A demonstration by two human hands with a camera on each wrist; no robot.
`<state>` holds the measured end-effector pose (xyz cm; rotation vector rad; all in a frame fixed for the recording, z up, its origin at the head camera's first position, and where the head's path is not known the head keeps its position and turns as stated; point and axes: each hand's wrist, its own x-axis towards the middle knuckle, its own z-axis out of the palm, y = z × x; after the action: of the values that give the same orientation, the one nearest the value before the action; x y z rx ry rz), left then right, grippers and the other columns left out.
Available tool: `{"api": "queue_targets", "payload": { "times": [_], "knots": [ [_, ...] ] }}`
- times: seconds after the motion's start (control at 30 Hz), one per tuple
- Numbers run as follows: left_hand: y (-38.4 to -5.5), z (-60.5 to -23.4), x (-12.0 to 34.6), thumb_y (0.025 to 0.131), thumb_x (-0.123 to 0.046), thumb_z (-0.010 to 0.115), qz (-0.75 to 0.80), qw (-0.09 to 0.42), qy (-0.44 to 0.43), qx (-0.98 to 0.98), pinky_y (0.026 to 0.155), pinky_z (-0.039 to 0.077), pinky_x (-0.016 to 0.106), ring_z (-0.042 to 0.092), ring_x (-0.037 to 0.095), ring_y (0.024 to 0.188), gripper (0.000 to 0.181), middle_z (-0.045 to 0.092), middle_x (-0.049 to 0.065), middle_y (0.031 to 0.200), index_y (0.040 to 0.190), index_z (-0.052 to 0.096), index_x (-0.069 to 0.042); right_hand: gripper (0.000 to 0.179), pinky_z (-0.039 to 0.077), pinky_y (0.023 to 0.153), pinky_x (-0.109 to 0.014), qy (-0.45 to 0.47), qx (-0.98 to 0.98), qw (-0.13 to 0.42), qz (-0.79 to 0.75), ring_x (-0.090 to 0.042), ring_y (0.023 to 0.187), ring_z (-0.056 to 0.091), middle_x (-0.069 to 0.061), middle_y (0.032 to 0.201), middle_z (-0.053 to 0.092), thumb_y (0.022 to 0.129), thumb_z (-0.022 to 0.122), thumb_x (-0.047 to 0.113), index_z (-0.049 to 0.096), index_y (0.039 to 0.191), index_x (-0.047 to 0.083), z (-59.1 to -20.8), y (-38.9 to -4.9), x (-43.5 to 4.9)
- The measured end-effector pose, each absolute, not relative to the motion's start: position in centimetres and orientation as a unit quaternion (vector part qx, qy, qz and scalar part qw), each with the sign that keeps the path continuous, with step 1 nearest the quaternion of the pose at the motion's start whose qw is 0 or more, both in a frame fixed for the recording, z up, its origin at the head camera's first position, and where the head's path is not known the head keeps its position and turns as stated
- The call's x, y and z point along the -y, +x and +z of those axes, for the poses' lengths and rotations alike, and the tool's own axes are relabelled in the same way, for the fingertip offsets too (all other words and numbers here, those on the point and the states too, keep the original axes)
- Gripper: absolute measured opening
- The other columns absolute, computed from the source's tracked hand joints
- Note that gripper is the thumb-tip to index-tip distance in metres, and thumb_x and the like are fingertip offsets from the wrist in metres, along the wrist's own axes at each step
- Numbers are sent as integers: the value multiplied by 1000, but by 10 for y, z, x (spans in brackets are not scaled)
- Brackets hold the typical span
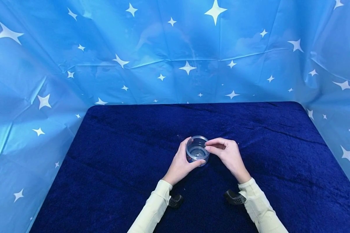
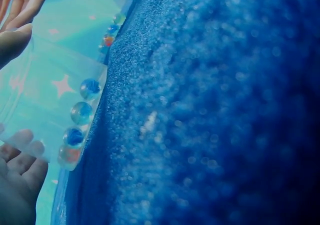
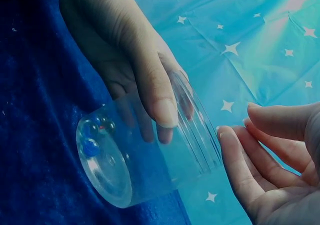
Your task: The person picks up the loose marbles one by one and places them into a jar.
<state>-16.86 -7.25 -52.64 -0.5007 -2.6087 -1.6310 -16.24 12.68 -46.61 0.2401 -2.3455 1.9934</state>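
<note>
No readable text, label, brand, number or sign is found on the clear jar (image 3: 155,174) or the blue backdrop (image 1: 163,42) (printed stars (image 1: 215,12) only). The left-wrist view is blurred, so fine marking there possibly escapes reading.

left fingers (image 1: 184,145) grip while right fingers (image 1: 217,141) bend, apparently loosely.

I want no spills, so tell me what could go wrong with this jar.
If the left hand loosened its grip, the clear jar could tip. No lid shows on it, so the marbles at its bottom might roll out. The right hand has its fingertips close by the rim and could perhaps knock it.
</note>
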Motion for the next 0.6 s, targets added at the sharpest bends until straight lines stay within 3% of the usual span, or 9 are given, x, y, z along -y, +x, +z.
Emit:
{"api": "queue_targets", "payload": {
  "times": [0.33, 0.6],
  "knots": [
    [-167, -525, 72, 81, -30, 88, -530, 0, -148, 835, 110, 42, 48, 48, 29, 139, 94, 46, 13, 155, 156, 35, -10, 20, 55, 77, -19, 60, 750, 40, 658, -3, 83, 70, -27, 101, 74, 89, 76, -2, 73, 105, -13, -464, -166, -139],
    [-168, -525, 72, 81, -32, 88, -526, 3, -151, 837, 114, 38, 48, 47, 29, 139, 94, 46, 12, 155, 156, 35, -10, 20, 52, 63, -24, 36, 757, 49, 650, -6, 72, 68, -13, 92, 76, 91, 76, 1, 73, 105, -12, -463, -168, -149]
  ]
}}
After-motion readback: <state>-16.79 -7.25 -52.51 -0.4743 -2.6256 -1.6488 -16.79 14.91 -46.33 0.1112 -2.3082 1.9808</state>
